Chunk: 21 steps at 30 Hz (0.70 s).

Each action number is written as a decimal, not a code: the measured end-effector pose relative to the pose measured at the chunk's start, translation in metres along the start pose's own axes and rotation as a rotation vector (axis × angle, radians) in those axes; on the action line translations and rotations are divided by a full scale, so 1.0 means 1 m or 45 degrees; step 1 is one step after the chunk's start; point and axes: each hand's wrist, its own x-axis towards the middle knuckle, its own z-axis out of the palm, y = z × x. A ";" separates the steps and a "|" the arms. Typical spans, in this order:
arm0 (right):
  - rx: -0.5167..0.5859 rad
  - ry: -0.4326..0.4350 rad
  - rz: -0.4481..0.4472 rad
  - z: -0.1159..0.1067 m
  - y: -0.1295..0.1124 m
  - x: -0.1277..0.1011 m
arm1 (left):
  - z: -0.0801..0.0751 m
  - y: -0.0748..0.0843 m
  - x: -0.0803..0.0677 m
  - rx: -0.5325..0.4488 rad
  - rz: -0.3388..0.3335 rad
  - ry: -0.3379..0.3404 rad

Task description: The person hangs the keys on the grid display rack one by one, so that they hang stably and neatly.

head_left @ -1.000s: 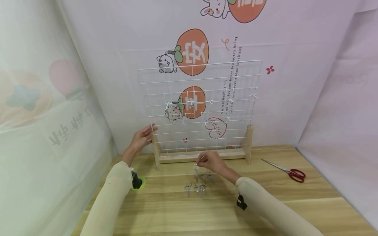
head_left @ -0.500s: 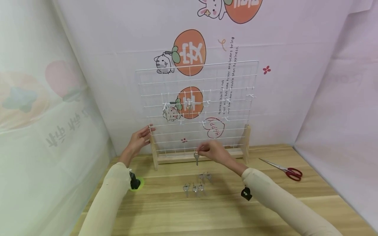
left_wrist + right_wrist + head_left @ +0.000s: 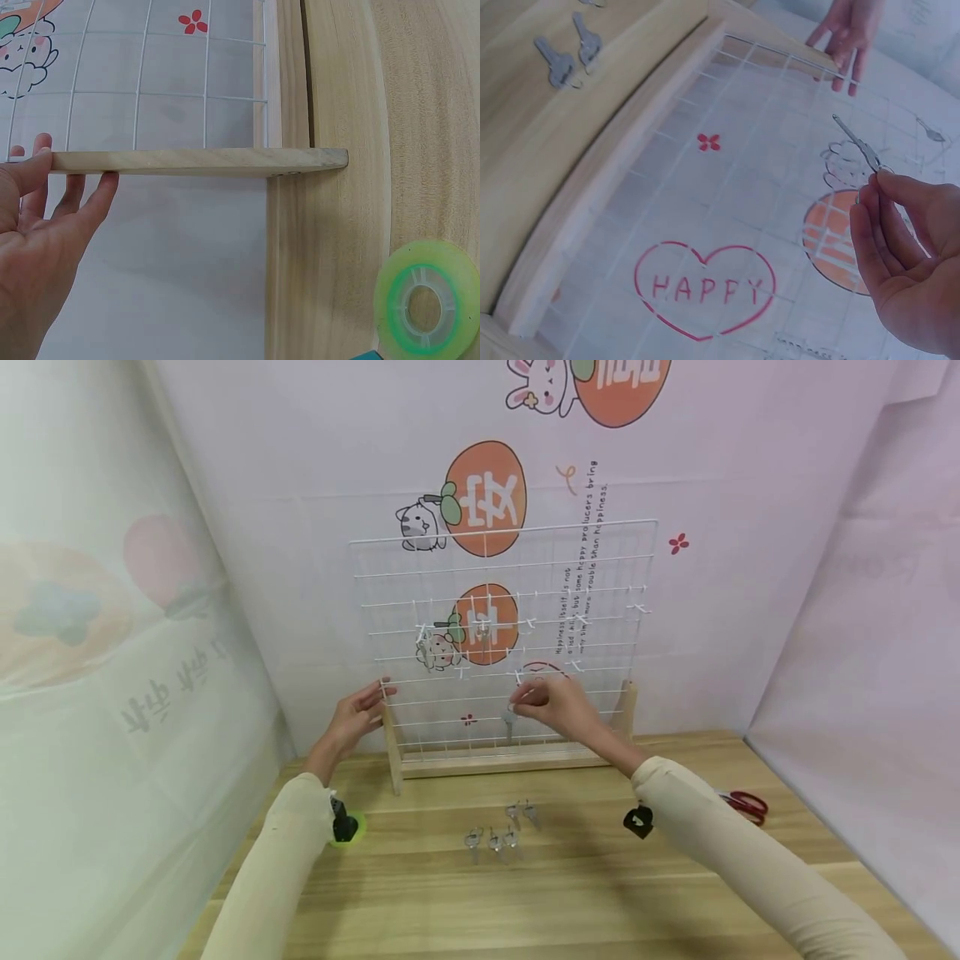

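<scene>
My right hand [image 3: 558,706] holds up a silver key [image 3: 509,727] by its ring, between thumb and fingertips, in front of the lower part of a white wire grid rack. In the right wrist view the key [image 3: 861,146] points away from the fingertips. With thumb and fingers on opposite sides, my left hand [image 3: 45,225] grips the rack's wooden side upright [image 3: 187,160]. White hooks sit on the grid; one key [image 3: 426,652] hangs at the left, another [image 3: 483,633] near the middle.
Several keys with rings [image 3: 474,840] lie on the wooden table before the rack. Red-handled scissors [image 3: 750,807] lie at the right, partly behind my right sleeve. A green tape roll [image 3: 426,309] lies by my left wrist. A printed cloth hangs behind the rack.
My right hand has lifted the key from just above the table up and slightly right, to the grid's lower rows. My left hand stays at the upright. My right sleeve now covers part of the scissors.
</scene>
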 end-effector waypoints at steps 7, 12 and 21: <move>-0.017 0.084 -0.003 -0.026 -0.006 0.012 | 0.000 0.000 0.000 0.010 0.011 0.004; -0.060 0.132 0.026 -0.045 -0.013 0.021 | 0.000 0.001 -0.001 0.005 0.016 -0.007; -0.076 0.245 0.070 -0.067 -0.021 0.039 | -0.001 -0.002 0.000 0.000 0.002 -0.005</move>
